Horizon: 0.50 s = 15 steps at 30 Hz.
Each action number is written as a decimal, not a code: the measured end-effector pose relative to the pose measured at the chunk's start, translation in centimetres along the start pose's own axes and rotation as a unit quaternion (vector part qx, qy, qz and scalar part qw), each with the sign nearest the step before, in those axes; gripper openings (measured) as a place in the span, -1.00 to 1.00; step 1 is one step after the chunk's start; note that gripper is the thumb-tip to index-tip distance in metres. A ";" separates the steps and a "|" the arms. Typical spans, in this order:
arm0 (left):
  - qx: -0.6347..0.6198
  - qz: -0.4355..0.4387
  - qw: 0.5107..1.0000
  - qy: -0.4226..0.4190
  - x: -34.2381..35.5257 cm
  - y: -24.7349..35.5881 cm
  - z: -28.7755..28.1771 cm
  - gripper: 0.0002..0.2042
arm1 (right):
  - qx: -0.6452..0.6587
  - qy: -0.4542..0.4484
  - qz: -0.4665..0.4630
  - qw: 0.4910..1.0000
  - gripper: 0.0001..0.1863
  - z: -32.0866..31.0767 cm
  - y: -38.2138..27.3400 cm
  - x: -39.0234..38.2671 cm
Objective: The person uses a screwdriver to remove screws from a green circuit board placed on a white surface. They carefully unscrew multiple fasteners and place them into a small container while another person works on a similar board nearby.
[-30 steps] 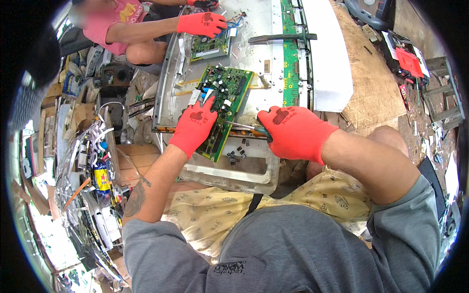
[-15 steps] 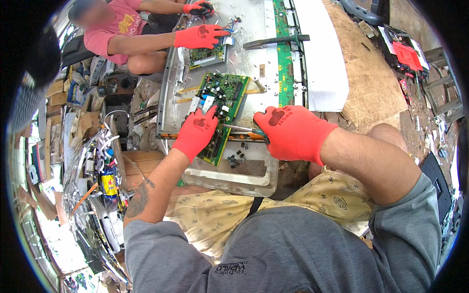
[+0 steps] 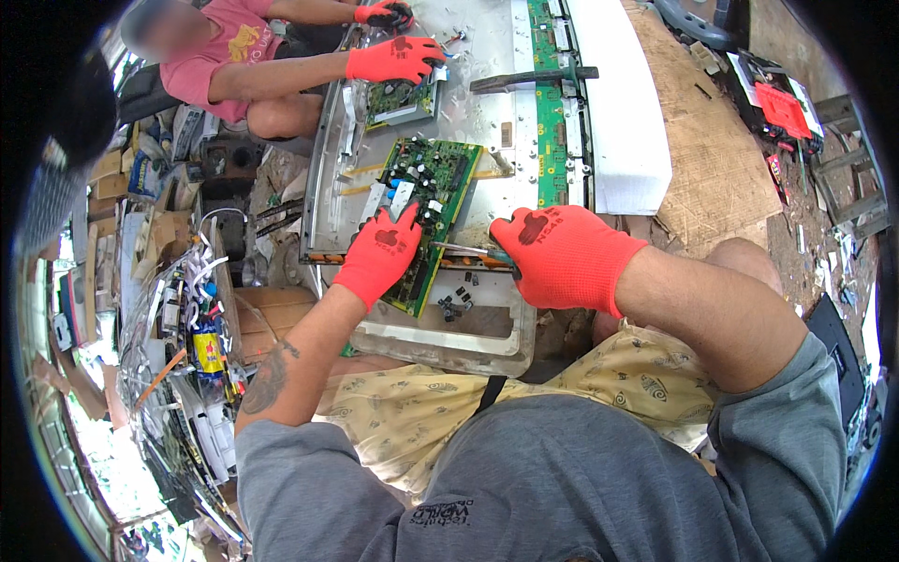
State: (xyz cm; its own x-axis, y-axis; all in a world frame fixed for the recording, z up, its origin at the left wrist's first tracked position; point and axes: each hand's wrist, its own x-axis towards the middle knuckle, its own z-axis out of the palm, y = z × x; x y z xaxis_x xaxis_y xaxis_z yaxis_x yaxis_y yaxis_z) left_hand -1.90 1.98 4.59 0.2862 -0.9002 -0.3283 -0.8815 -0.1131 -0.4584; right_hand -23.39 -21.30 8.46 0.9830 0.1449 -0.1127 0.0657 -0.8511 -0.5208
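Head view: left hand (image 3: 379, 258) pressed flat, fingers spread, on near end of green circuit board (image 3: 426, 201). Right hand (image 3: 562, 258) just right of board, fingers clamped around screwdriver (image 3: 468, 250), tip touching board's near right edge.

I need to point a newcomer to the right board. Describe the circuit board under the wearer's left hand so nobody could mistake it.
Start at the large silver metal panel lying flat before the seated wearer. Near its close edge lies a long green rectangular circuit board, with the red-gloved left hand pressed on its near end. Unlike the smaller green board under the other person's glove farther away, it is larger and carries blue cylindrical parts.
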 end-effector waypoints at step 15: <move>0.019 -0.002 1.000 0.009 -0.1 0.1 0.1 -0.76 | -0.008 -0.018 0.005 1.000 -0.64 0.2 -0.4 -0.1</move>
State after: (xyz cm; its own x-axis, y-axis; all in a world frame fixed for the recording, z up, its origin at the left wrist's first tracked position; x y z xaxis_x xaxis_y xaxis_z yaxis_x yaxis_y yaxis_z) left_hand -2.00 2.14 4.51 0.2819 -0.9073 -0.3121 -0.8659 -0.1004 -0.4900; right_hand -23.51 -20.91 8.51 0.9767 0.1544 -0.1493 0.0588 -0.8608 -0.5055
